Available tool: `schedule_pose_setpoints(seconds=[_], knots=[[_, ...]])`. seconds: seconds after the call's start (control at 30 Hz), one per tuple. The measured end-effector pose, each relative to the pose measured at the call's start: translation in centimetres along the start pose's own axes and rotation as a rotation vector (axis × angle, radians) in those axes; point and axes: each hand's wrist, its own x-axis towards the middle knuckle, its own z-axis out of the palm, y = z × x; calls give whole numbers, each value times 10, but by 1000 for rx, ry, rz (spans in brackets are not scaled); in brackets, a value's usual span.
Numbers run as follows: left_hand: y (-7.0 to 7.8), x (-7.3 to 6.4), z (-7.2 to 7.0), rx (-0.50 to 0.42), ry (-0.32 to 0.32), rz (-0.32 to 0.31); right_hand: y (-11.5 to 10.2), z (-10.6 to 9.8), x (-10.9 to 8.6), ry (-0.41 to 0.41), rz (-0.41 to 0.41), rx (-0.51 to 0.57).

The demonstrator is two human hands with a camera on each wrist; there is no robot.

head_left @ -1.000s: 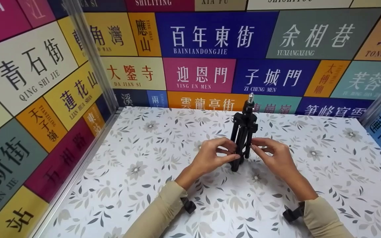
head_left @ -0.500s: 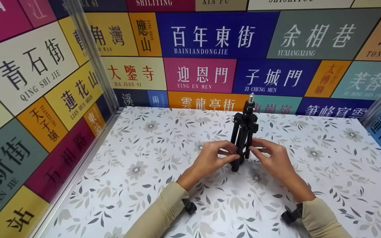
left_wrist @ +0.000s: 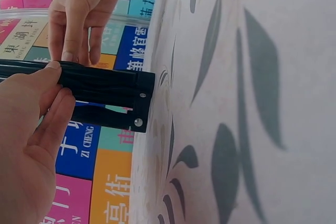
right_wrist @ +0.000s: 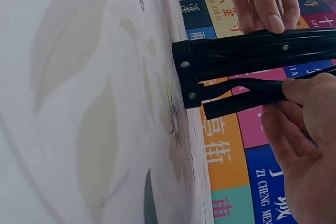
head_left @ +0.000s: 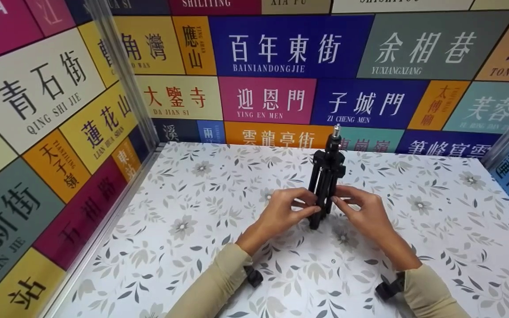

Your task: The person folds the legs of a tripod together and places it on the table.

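Tripod (head_left: 328, 160) upright on floral table (head_left: 325, 274), left hand (head_left: 283, 207) and right hand (head_left: 368, 210) both pinching its black legs (head_left: 323, 185).

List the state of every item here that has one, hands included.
Tripod: upright.
Tripod legs: folded in close, not spread wide.
Top screw: bare, nothing mounted on it.
Left hand: pinching the tripod's lower part.
Right hand: pinching a leg on the opposite side.
Black wrist mounts: worn, one at each wrist.
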Motion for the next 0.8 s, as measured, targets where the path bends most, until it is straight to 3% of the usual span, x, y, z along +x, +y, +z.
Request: schedule_pose_setpoints(seconds=[0.8], knots=[[1, -1, 3, 11, 23, 17, -4, 3, -1, -21, -1, 9]])
